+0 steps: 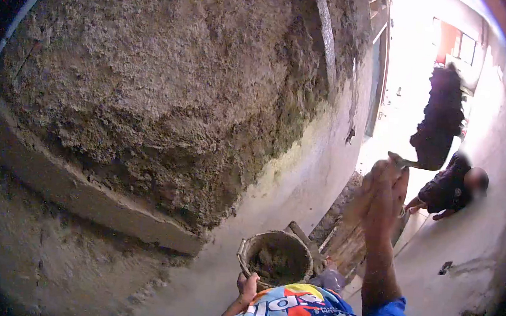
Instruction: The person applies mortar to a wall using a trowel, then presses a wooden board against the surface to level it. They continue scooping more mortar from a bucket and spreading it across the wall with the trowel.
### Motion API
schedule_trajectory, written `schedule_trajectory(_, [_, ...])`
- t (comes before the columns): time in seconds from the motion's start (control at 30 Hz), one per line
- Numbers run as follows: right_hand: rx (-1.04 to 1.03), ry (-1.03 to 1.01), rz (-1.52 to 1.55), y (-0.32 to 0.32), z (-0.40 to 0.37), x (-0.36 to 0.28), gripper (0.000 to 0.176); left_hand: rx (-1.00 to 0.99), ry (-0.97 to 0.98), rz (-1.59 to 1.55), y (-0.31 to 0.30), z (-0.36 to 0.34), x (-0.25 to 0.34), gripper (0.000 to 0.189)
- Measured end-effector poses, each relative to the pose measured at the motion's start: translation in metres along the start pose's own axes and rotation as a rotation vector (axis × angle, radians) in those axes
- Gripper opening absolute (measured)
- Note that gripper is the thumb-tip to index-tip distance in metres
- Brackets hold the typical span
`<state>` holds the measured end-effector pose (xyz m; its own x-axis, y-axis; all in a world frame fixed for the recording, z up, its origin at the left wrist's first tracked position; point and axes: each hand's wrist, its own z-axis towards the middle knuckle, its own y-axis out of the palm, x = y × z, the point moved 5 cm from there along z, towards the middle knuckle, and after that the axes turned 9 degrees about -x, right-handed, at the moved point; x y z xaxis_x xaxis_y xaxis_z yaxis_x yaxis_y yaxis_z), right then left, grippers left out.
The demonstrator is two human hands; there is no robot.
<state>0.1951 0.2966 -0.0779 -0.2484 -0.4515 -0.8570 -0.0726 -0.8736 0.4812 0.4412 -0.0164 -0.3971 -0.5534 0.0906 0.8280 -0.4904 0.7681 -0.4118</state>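
My right hand (385,177) is raised at the right, its fingers wrapped around the handle of a trowel (440,122). The trowel shows dark against the bright background, with a ragged outline that looks like mortar on its blade. Low in the view, my left hand (248,285) grips the rim of a bucket (243,253) held close to my body. Wet grey mortar (277,260) lies inside the bucket. To the left stands a wall with rough, fresh mortar (169,92), its lower edge uneven above a smoother pale strip.
Another person (449,188) in dark clothes is at the right, beyond my raised arm. A wooden plank (344,242) lies below me. A pale strip (325,33) runs up the mortared wall. A ledge (95,199) juts out at lower left, and a white wall (465,252) stands at right.
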Motion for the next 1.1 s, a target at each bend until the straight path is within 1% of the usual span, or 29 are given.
schedule_trajectory(0.03, [0.108,-0.126,0.15,0.006,0.007,-0.001,0.032,0.035,0.027,0.013,-0.005,-0.012,0.02,0.034])
schedule_trajectory(0.07, [0.13,-0.248,0.161,0.009,0.016,0.005,0.031,0.069,0.055,0.023,-0.008,-0.017,0.029,0.034])
schedule_trajectory(0.1, [0.234,-0.379,0.132,0.011,0.026,0.019,0.03,0.114,0.09,0.057,-0.011,-0.018,0.029,0.033])
schedule_trajectory(0.13, [0.338,-0.509,0.102,0.014,0.037,0.042,0.029,0.107,0.095,0.064,-0.014,-0.008,0.007,0.033])
schedule_trajectory(0.17, [0.38,-0.53,-0.011,0.021,0.048,0.071,0.028,0.111,0.091,0.052,-0.017,0.011,-0.035,0.035])
schedule_trajectory(0.2, [0.319,-0.479,-0.205,0.036,0.053,0.103,0.027,0.11,0.085,0.048,-0.019,0.022,-0.062,0.037])
schedule_trajectory(0.23, [0.164,-0.381,-0.55,0.057,0.053,0.143,0.026,0.109,0.079,0.044,-0.021,0.032,-0.089,0.038])
schedule_trajectory(0.27, [-0.185,-0.26,-1.028,0.088,0.043,0.189,0.026,-0.103,0.106,0.159,-0.021,0.04,-0.104,0.046])
schedule_trajectory(0.3, [-0.571,-0.241,-1.187,0.115,0.008,0.21,0.025,-0.216,0.118,0.225,-0.018,0.044,-0.105,0.05])
schedule_trajectory(0.33, [-0.844,-0.233,-1.039,0.132,-0.044,0.197,0.024,-0.328,0.137,0.288,-0.014,0.047,-0.105,0.054])
schedule_trajectory(0.37, [-1.01,-0.084,-0.639,0.136,-0.098,0.156,0.023,-0.296,0.135,0.245,-0.013,0.04,-0.098,0.051])
schedule_trajectory(0.4, [-1.14,0.143,-0.333,0.129,-0.135,0.12,0.023,-0.222,0.137,0.159,-0.009,0.037,-0.072,0.048])
schedule_trajectory(0.43, [-1.236,0.346,-0.167,0.119,-0.16,0.103,0.022,-0.169,0.142,0.083,-0.004,0.033,-0.048,0.045])
schedule_trajectory(0.47, [-1.293,0.454,-0.123,0.107,-0.175,0.099,0.021,-0.134,0.139,0.037,-0.003,0.028,-0.025,0.042])
schedule_trajectory(0.53, [-1.334,0.158,-0.214,0.06,-0.176,0.138,0.022,-0.098,0.13,-0.02,0.002,0.021,0.014,0.036])
schedule_trajectory(0.6, [-1.133,0.093,-0.678,0.001,-0.158,0.143,0.022,-0.086,0.108,-0.037,0.003,0.021,0.047,0.03])
schedule_trajectory(0.63, [-1.223,0.587,-0.754,-0.024,-0.148,0.15,0.023,-0.082,0.102,-0.04,0.005,0.02,0.064,0.027])
schedule_trajectory(0.67, [-1.193,0.676,-1.058,-0.058,-0.14,0.166,0.024,-0.081,0.092,-0.03,0.007,0.02,0.081,0.025])
schedule_trajectory(0.73, [-1.28,0.622,-1.21,-0.108,-0.136,0.197,0.024,-0.095,0.269,0.038,0.013,0.022,0.112,0.018])
schedule_trajectory(0.77, [-1.324,0.572,-1.202,-0.127,-0.135,0.217,0.024,-0.101,0.255,0.053,0.016,0.012,0.134,0.018])
schedule_trajectory(0.83, [-1.334,0.52,-1.18,-0.148,-0.13,0.262,0.025,-0.192,0.451,-0.003,0.031,-0.008,0.193,0.013])
schedule_trajectory(0.87, [-1.264,0.582,-1.178,-0.142,-0.126,0.265,0.023,-0.202,0.457,0.007,0.035,-0.006,0.199,0.013])
schedule_trajectory(0.9, [-1.25,0.583,-1.171,-0.137,-0.129,0.267,0.023,-0.275,0.444,0.034,0.043,-0.003,0.203,0.01])
schedule_trajectory(0.93, [-1.299,0.662,-1.134,-0.133,-0.138,0.271,0.021,-0.346,0.43,0.063,0.049,-0.002,0.21,0.007])
schedule_trajectory(0.97, [-1.316,0.699,-1.109,-0.137,-0.148,0.287,0.02,-0.32,0.518,0.081,0.055,-0.017,0.239,0.005])
schedule_trajectory(1.0, [-1.333,0.735,-1.085,-0.141,-0.158,0.302,0.019,-0.328,0.527,0.092,0.06,-0.016,0.246,0.005])
schedule_trajectory(1.03, [-1.565,0.28,-1.175,-0.142,-0.177,0.342,0.015,-0.362,0.572,0.025,0.065,-0.015,0.254,0.008])
schedule_trajectory(1.07, [-1.749,-0.208,-1.231,-0.142,-0.197,0.358,0.012,-0.381,0.595,-0.004,0.069,-0.016,0.259,0.009])
schedule_trajectory(1.1, [-1.74,-0.208,-1.225,-0.14,-0.204,0.35,0.012,-0.4,0.617,-0.033,0.073,-0.018,0.265,0.011])
